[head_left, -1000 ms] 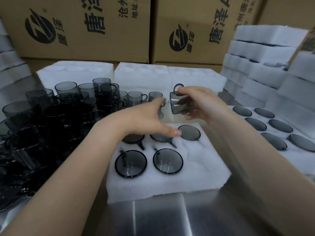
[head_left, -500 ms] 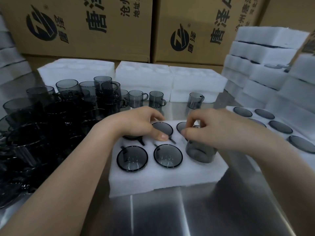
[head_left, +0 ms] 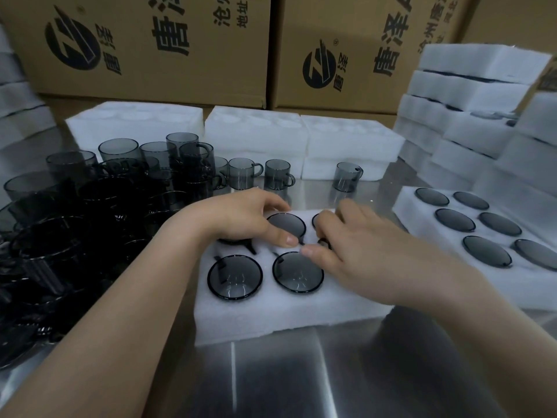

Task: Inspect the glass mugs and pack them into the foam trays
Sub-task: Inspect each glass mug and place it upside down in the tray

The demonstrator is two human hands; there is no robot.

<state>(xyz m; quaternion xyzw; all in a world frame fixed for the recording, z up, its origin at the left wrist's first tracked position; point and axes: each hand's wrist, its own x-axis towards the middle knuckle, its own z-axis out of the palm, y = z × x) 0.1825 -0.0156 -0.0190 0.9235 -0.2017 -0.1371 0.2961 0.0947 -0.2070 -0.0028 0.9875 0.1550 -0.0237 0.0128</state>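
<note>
A white foam tray (head_left: 271, 315) lies on the steel table in front of me. Grey glass mugs sit mouth-up in its slots, one at the front left (head_left: 235, 277), one at the front middle (head_left: 297, 273) and one behind (head_left: 286, 226). My left hand (head_left: 247, 220) rests on the tray's back left with its fingers loosely curled, covering another mug. My right hand (head_left: 355, 251) lies over the front right slot and grips the glass mug (head_left: 324, 242) sunk into it; only a dark sliver of that mug shows.
A dense crowd of loose mugs (head_left: 120, 182) fills the table's left side, and a single mug (head_left: 346, 176) stands behind the tray. A filled foam tray (head_left: 422, 212) sits to the right. Empty trays (head_left: 256, 131), stacked trays (head_left: 482, 86) and cardboard boxes (head_left: 150, 46) surround the table.
My right hand brought a mug from mid-air down into the tray's front right slot, and it now sits sunk in the foam. My left hand stayed on the tray, curling slightly.
</note>
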